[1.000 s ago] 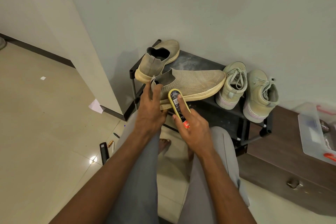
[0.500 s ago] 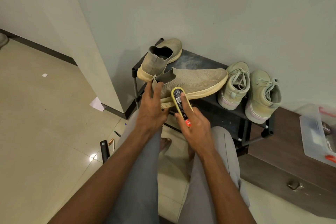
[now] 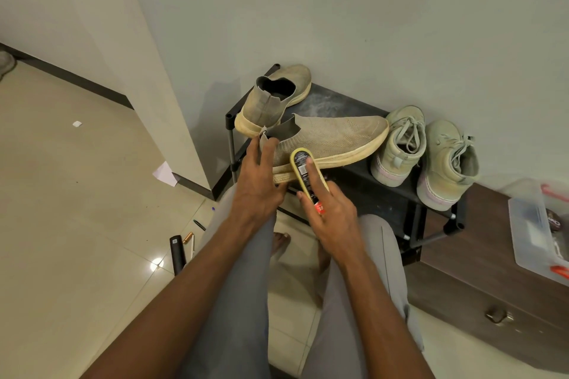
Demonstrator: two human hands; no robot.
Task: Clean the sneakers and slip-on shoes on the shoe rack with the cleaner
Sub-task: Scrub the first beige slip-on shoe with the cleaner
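Two hands: L (image 3: pixel 257 181) grips slip-on (image 3: pixel 332 138), R (image 3: pixel 331 212) cleaner (image 3: pixel 303 172).

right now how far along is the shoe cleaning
Nothing looks clearly finished. In hand: the left hand grips the heel of one slip-on shoe, while the right hand presses the yellow cleaner against its side by the sole. Left: the second slip-on and both lace-up sneakers sit untouched on the shoe rack.
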